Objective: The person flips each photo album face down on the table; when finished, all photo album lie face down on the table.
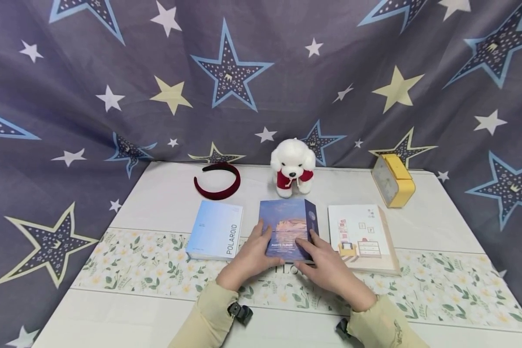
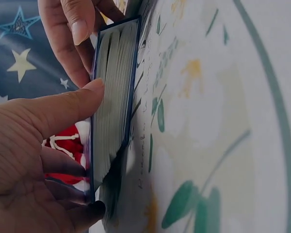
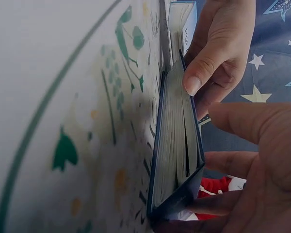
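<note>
A blue photo album (image 1: 282, 217) with a seaside cliff picture on its cover lies mid-table, its page edges (image 2: 111, 92) toward me. My left hand (image 1: 252, 253) holds its left side, fingers at the cover's edge and thumb at the near edge. On the other side my right hand (image 1: 328, 263) touches the cover and spine with fairly straight fingers. In the right wrist view, the right thumb (image 3: 233, 119) stands apart from the album. Left of it lies a pale blue book marked POLAROID (image 1: 215, 229); to its right, a white book with a room drawing (image 1: 361, 237).
Behind the album sits a white plush dog (image 1: 292, 162) in red clothing. A dark red headband (image 1: 219, 194) lies at the back left, and a yellow clock (image 1: 395, 181) stands at the back right. A star-patterned curtain (image 1: 261, 125) hangs behind the table (image 1: 126, 309).
</note>
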Demonstrator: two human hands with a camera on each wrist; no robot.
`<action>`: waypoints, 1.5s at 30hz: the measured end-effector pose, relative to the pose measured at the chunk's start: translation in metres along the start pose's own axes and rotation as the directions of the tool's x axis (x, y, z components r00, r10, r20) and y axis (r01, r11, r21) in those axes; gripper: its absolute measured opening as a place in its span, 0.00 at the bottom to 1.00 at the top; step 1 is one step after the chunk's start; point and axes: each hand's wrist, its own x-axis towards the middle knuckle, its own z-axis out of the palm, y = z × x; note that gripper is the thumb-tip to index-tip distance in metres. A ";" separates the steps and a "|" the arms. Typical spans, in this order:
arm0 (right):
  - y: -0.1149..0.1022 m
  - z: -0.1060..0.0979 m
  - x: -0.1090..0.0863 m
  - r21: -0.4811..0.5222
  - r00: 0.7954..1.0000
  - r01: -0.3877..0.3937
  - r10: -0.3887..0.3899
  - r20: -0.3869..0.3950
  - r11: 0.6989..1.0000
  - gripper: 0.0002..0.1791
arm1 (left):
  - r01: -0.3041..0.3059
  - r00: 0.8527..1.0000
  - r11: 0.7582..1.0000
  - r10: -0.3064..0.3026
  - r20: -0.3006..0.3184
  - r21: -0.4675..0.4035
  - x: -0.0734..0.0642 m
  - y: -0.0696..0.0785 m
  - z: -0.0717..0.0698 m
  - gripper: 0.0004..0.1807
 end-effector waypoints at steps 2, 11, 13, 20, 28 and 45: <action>0.000 0.000 0.000 -0.004 1.000 -0.001 0.001 0.000 1.000 0.32 | -0.010 1.000 1.000 0.010 -0.007 -0.011 -0.001 -0.001 0.000 0.53; -0.001 -0.001 -0.001 0.007 1.000 -0.009 0.009 0.005 1.000 0.32 | -0.043 0.999 0.999 0.042 -0.017 -0.029 -0.001 -0.008 0.001 0.52; -0.001 -0.001 -0.001 0.009 1.000 -0.011 0.011 0.007 1.000 0.31 | -0.039 0.999 0.999 0.039 -0.012 -0.027 -0.001 -0.009 0.000 0.52; -0.002 0.000 -0.001 0.001 1.000 0.002 -0.002 -0.004 1.000 0.30 | -0.025 1.000 1.000 0.025 -0.002 -0.013 -0.002 -0.009 0.000 0.51; -0.002 0.001 -0.001 0.005 1.000 0.008 -0.008 -0.008 1.000 0.30 | -0.031 1.000 0.999 0.031 -0.002 -0.019 -0.002 -0.010 -0.001 0.50; -0.014 -0.001 0.002 -0.017 0.996 0.082 -0.083 -0.044 0.996 0.28 | -0.048 0.999 0.999 0.048 -0.024 0.008 -0.005 -0.011 -0.004 0.45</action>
